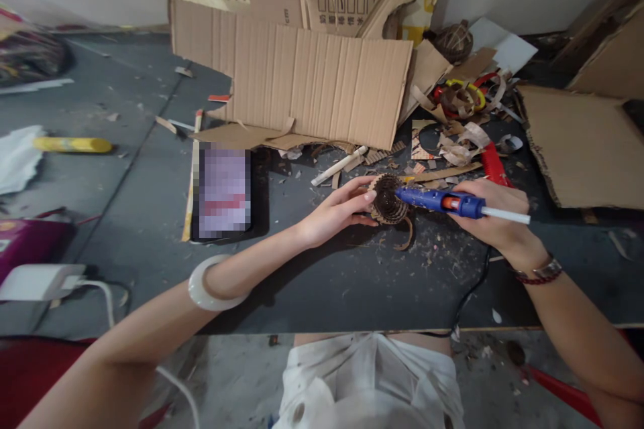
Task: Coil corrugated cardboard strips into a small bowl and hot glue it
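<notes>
Near the middle of the dark table, my left hand (pixel 347 209) grips the left side of a small round cup of coiled corrugated cardboard (pixel 388 204), its open top facing up. A loose cardboard strip (pixel 406 236) curls out from its lower right. My right hand (pixel 496 218) is closed around a blue glue gun (pixel 427 201), whose nozzle points left at the cup's right inner edge. A white glue stick (pixel 508 215) sticks out of the gun's back end. Whether the nozzle touches the cardboard cannot be made out.
Large cardboard pieces (pixel 322 80) stand behind my hands. Scraps and a red tool (pixel 496 164) lie at the back right, beside a cardboard sheet (pixel 588 147). A phone (pixel 224 194), a yellow marker (pixel 73 145) and a white charger (pixel 40 281) are on the left. The gun's black cord (pixel 473 291) trails frontward.
</notes>
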Demonstrator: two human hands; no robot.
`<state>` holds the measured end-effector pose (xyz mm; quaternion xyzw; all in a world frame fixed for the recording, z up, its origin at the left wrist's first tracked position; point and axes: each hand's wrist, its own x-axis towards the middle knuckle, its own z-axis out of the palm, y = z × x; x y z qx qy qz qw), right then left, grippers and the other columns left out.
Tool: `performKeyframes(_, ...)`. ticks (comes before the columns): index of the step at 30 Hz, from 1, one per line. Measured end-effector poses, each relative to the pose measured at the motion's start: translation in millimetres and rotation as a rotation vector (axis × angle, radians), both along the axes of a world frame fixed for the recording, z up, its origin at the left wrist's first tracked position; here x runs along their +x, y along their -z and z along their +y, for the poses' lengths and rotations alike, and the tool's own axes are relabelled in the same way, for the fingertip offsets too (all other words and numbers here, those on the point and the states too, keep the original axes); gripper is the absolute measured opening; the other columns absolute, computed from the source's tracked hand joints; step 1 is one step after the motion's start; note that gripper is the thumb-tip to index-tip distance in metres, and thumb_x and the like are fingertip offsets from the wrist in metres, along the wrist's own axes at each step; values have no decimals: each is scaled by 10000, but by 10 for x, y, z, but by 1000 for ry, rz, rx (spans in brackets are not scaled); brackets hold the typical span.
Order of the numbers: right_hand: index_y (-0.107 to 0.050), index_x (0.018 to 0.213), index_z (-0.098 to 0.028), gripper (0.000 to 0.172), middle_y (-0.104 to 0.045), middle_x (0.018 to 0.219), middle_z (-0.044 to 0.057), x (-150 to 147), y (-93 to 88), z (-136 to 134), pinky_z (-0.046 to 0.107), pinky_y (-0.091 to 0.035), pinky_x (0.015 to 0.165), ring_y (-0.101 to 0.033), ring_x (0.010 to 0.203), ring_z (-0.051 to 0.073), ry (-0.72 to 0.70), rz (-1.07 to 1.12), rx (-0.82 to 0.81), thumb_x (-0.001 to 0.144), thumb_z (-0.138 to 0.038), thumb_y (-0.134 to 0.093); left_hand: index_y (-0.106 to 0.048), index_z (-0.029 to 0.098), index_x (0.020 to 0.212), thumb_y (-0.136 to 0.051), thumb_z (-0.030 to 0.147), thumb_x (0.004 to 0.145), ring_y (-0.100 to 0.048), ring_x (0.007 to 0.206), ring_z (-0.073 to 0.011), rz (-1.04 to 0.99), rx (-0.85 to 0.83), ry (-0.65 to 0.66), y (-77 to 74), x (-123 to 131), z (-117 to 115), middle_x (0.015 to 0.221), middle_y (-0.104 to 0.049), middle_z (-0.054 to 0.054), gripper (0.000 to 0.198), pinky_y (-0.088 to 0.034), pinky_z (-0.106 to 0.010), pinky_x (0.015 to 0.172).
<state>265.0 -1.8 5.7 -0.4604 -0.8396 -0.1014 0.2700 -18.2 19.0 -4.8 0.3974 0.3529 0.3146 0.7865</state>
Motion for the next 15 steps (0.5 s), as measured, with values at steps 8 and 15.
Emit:
performKeyframes(8, -595, 888, -228, 178, -690, 731, -9, 5, 5, 13, 274, -473, 574, -656, 620, 159, 24, -10, 63, 773, -335, -679, -565, 247, 1156, -685, 392, 792, -600, 879, -159, 14, -6, -6, -7, 8, -2, 1108, -578, -47, 409, -528, -342, 786)
performKeyframes(15, -611, 912, -209, 180, -711, 768, 4, -1, -6, 6, 257, -490, 607, -673, 655, 154, -11, 16, 84, 773, -294, -687, -562, 245, 1156, -690, 385, 789, -595, 887, -157, 13, -4, -5, -7, 5, -1, 1104, -572, -44, 414, -530, -339, 788)
